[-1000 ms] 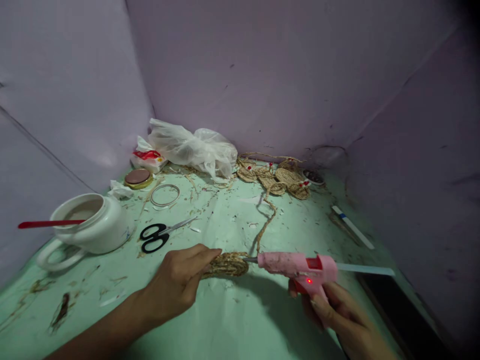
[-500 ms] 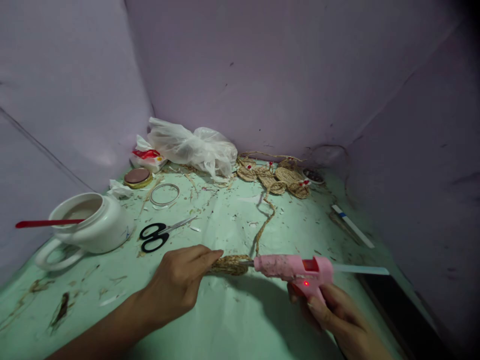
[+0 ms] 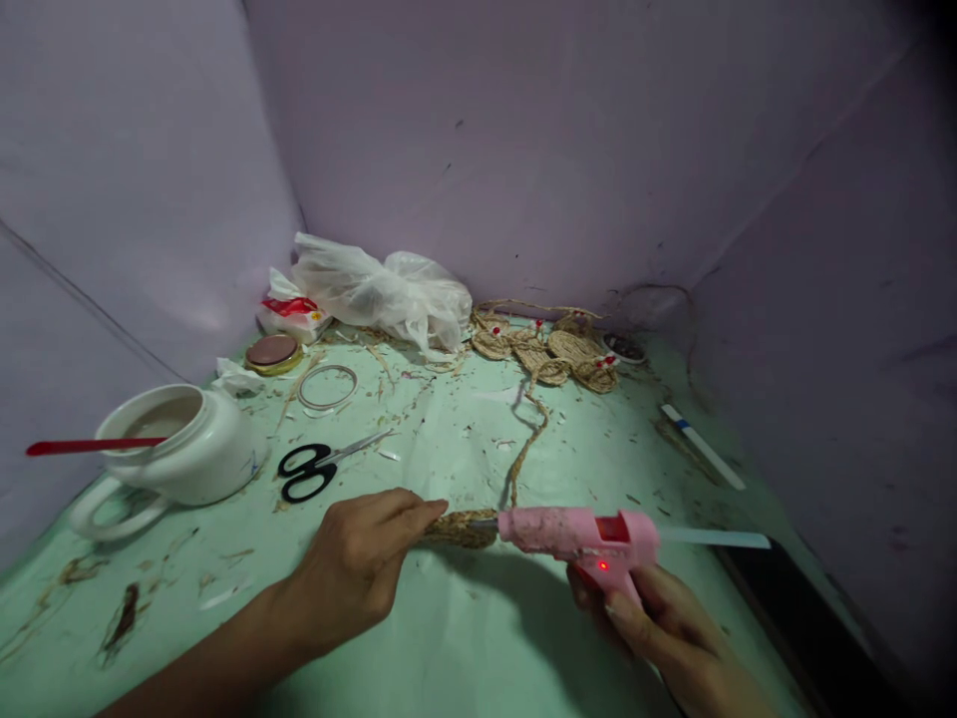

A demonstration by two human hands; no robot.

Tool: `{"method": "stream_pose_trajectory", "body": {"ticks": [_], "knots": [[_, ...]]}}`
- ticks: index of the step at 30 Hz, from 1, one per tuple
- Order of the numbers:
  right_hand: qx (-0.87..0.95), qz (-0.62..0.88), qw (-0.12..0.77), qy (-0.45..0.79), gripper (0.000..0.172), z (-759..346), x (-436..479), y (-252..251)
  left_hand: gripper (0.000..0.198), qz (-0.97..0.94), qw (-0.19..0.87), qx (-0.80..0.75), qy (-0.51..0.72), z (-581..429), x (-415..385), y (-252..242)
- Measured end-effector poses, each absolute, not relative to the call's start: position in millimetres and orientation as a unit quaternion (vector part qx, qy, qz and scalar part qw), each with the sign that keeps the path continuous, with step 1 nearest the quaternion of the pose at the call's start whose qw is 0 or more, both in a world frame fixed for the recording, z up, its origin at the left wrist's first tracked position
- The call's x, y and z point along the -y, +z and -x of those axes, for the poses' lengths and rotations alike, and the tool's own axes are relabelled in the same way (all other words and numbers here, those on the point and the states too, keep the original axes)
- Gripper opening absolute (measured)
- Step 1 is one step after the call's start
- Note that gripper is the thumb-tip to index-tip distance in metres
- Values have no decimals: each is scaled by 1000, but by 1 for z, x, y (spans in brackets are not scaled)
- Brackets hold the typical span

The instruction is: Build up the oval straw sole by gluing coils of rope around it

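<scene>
A: With the braided coil (image 3: 453,535) taken as the clock's centre, what is seen nearest?

B: At about four o'clock the right hand (image 3: 658,613), closed round the handle of a pink glue gun (image 3: 575,533). A red light is shown on its side, and a pale glue stick (image 3: 718,538) is left jutting from its back. Behind that hand, also towards four, a dark flat object (image 3: 807,618) is laid.

A: And the left hand (image 3: 363,553)?

B: It is placed at nine o'clock, with the coil's near end pinched between thumb and fingers. The hands are held apart, bridged by coil and gun. The metal nozzle (image 3: 485,525) is pointed at the coil's right end; whether contact is made cannot be told.

A: What is set farther out?

B: Black-handled scissors (image 3: 310,474) at ten; beyond them, between nine and ten, a white pot (image 3: 216,449) with a red stick (image 3: 82,447) rested across its mouth. A braided cord (image 3: 532,439) is stretched out between one and two.

A: And farthest?

B: A thin ring (image 3: 327,404) between ten and eleven, then, by the wall, a plastic bag (image 3: 381,289) at eleven and coiled pieces (image 3: 574,349) decorated with red beads at one.
</scene>
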State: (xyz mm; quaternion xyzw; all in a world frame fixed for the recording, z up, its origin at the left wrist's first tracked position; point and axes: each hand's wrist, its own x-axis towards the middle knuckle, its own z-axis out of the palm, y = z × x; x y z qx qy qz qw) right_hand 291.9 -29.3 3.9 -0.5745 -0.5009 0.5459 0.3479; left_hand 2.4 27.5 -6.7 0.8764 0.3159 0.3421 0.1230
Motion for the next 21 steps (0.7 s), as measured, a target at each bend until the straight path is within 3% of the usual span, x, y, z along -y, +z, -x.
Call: {"method": "stream_pose_trajectory", "body": {"ticks": [21], "knots": [[513,513,378,576,43,-299,20,3,34,-834,184,-348,387,2,-31,0]]}}
